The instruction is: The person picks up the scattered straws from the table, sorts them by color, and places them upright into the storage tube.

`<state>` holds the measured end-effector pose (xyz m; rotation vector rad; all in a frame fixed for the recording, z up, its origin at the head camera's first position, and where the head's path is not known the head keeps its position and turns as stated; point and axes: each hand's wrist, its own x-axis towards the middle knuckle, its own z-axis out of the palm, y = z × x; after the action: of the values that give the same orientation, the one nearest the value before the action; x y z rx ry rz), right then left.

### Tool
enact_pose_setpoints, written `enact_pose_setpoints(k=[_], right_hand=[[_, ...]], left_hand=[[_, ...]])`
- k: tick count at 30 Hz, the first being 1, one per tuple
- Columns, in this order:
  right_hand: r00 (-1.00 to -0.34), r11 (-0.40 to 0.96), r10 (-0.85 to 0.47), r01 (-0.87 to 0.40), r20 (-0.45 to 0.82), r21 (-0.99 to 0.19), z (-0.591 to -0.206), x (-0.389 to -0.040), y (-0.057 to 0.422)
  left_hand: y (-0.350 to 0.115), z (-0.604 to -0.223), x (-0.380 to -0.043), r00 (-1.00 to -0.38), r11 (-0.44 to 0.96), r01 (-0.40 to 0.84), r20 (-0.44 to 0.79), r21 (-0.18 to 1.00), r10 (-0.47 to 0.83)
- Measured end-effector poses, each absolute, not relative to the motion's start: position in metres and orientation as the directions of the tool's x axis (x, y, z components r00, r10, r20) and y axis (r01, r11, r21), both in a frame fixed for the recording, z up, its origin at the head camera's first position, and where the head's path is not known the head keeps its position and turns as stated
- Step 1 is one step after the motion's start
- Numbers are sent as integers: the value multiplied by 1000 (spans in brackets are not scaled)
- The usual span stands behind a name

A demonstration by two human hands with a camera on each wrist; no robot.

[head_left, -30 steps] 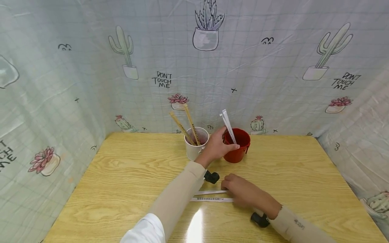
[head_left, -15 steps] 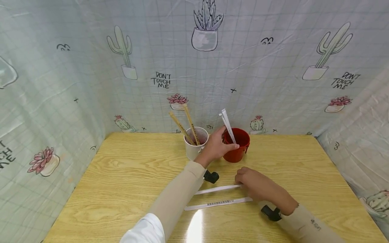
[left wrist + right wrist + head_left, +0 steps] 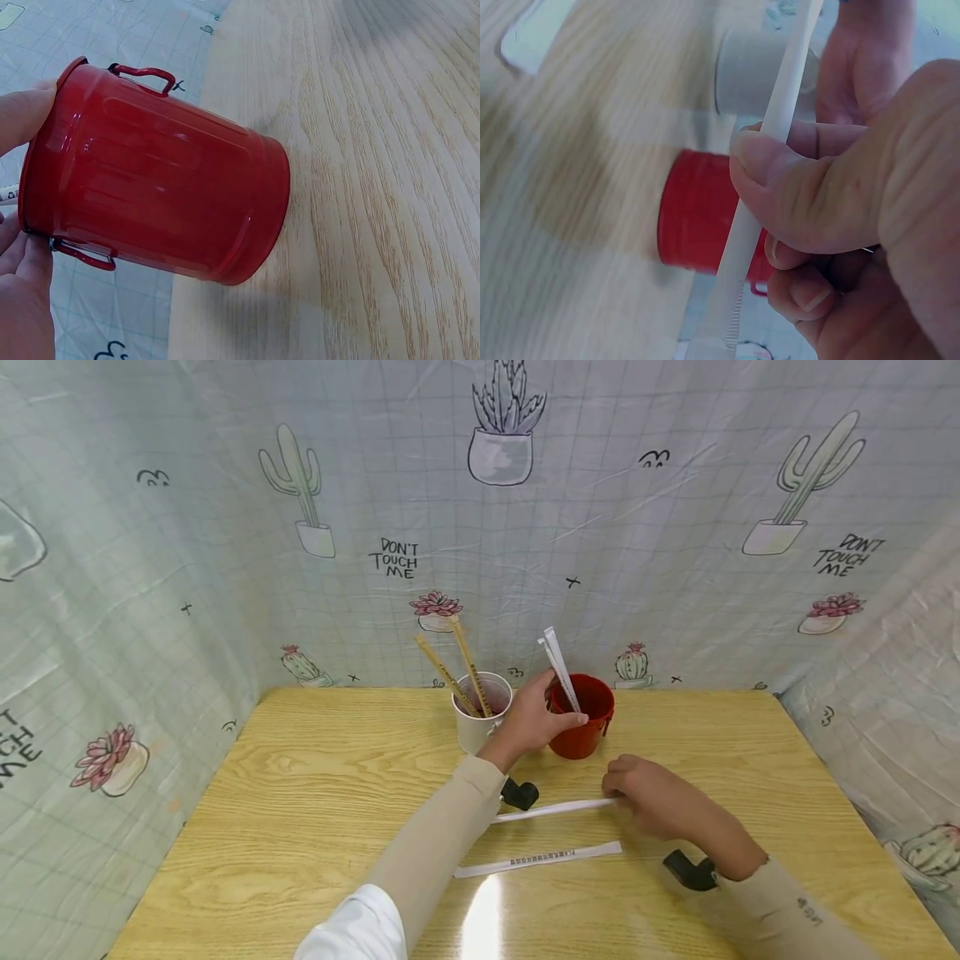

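Observation:
My left hand (image 3: pixel 532 717) holds the red pail (image 3: pixel 576 745) by its rim; in the left wrist view the thumb lies on one side of the rim and the fingers on the other. White wrapped straws (image 3: pixel 561 670) lean up out of that pail. Between thumb and fingers, my right hand (image 3: pixel 663 797) pinches another white wrapped straw (image 3: pixel 742 240), its length pointing left across the front of the pail. A further white wrapped straw (image 3: pixel 540 860) with dark printing lies on the table nearer to me.
Left of the pail stands a white mug (image 3: pixel 471 737) with two brown wrapped straws (image 3: pixel 467 662) in it. The wooden table (image 3: pixel 315 793) backs onto a hanging printed cloth (image 3: pixel 360 485). Black wrist-worn pieces sit at both wrists.
My right hand has moved right and away from me, drawing one white straw along and apart from the other straw, which it has let go. The left hand stays at the pail.

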<state>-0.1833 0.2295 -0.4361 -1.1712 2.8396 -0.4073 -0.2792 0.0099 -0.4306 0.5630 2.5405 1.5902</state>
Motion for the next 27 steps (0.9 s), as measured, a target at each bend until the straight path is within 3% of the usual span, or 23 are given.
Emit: enact_pose_setpoints(k=[11, 20, 27], right_hand=[[-729, 702, -679, -679, 84, -213, -425, -188, 254], [-725, 708, -634, -684, 268, -177, -420, -195, 273], [-643, 662, -592, -732, 487, -162, -423, -202, 267]], left_hand=[[11, -429, -280, -921, 389, 279, 130, 878, 368], [10, -429, -281, -915, 395, 293, 137, 871, 379], [11, -430, -280, -918, 392, 283, 129, 875, 375]])
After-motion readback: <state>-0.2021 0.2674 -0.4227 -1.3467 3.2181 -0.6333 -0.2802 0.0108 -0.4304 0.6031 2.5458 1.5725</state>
